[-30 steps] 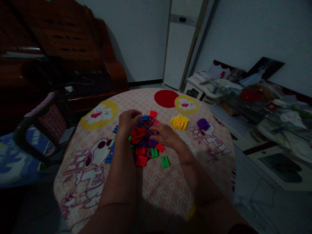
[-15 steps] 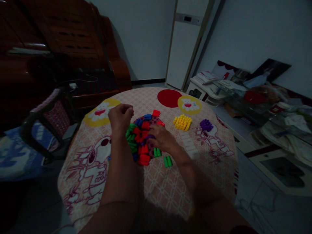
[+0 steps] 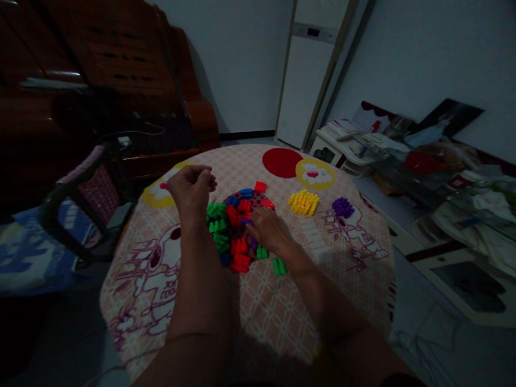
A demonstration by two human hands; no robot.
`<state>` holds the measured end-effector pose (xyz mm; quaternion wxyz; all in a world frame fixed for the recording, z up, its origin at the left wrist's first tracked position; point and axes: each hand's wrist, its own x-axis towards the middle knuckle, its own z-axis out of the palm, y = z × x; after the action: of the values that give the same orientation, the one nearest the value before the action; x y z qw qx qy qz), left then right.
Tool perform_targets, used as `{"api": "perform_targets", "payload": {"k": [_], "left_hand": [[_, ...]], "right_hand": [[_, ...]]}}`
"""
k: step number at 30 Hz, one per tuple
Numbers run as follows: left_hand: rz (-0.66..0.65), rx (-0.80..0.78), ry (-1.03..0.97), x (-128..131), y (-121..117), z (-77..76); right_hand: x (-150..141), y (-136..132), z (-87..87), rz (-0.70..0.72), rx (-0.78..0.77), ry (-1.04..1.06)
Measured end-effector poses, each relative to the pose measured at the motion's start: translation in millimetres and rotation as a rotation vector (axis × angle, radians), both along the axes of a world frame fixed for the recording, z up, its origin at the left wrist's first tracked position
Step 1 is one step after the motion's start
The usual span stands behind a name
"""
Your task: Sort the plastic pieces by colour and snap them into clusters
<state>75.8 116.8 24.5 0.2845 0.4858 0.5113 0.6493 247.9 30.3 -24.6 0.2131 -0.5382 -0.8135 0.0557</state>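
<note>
Progress, as far as visible: the yellow pieces (image 3: 304,203) sit packed in one block right of centre, and a purple cluster (image 3: 343,207) lies farther right, apart from it. The middle is mixed. Green pieces (image 3: 217,226) are bunched along the left side, red pieces (image 3: 239,246) run beside them from the near edge upward, and blue pieces (image 3: 246,192) show at the far side. A purple piece (image 3: 247,221) lies at your right fingers. A red piece (image 3: 260,186) sits at the far edge and a green piece (image 3: 279,266) at the near right, outside the main pile. My reading: yellow is gathered; the central colours are only partly separated.

The pile rests partly on a dark checked patch (image 3: 258,198) on the round table (image 3: 274,322).

Pose: your left hand (image 3: 191,188) is raised left of the pile, wrist bent, fingers curled in toward the thumb; contents undetermined. Your right hand (image 3: 268,231) reaches in from the near right, back of the hand up, fingers pointing left and down among the pieces. Its fingertips are obscured, so I cannot tell whether it grips the purple one.
</note>
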Motion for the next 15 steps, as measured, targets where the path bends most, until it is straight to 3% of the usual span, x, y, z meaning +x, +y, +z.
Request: {"api": "perform_targets", "payload": {"k": [6,11,15], "left_hand": [[-0.156,-0.099,0.242,25,-3,-3.1],[-0.211,-0.113,0.442,40,-1,-9.0],[-0.226,-0.116,0.496,42,1,-12.2]], "right_hand": [[68,13,27.7,-0.242,-0.055,0.366],[115,1,39.2,-0.483,-0.126,0.009],[129,-7,36.4,-0.498,-0.279,-0.156]]}}
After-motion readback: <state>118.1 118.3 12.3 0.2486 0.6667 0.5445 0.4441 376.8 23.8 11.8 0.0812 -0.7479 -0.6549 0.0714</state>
